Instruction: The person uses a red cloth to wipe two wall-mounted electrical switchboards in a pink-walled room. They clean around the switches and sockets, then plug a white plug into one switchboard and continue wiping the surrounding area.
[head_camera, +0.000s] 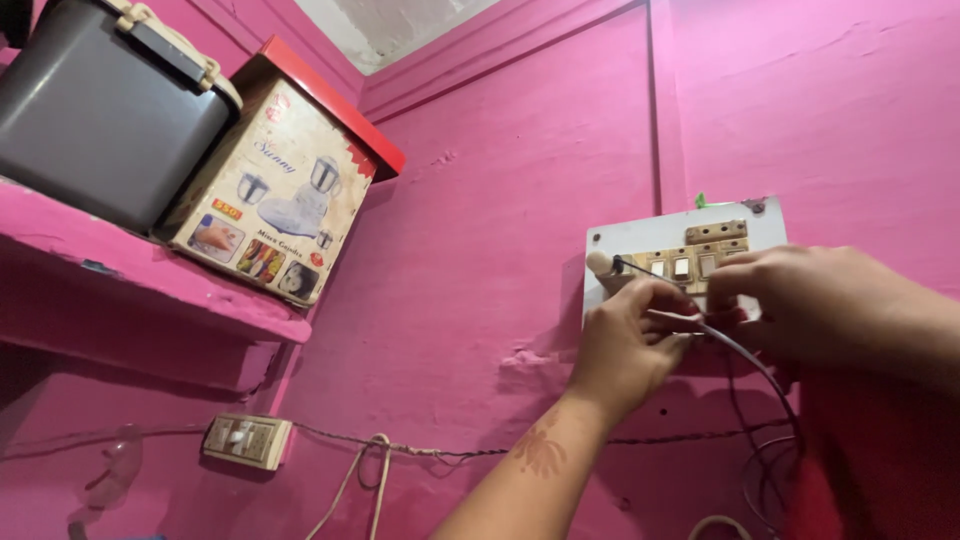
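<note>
Pink wall is carrying one white switchboard (640, 238) at right; both hands are working at it. Left hand (625, 340) is pinching one dark cable (745, 358) against the board; right hand (800, 300) is pressing fingertips at the switches, its grip unclear. Step judged: seating the plug; steady alignment needed next. One shelf (150, 280) far left is bearing one grey container (100, 110) and one carton (280, 190); one smaller switch plate (245, 440) below.

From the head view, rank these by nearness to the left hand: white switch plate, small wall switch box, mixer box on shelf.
Left hand:
1. White switch plate, touching, right above.
2. Small wall switch box, lower left.
3. Mixer box, upper left on shelf.
</note>
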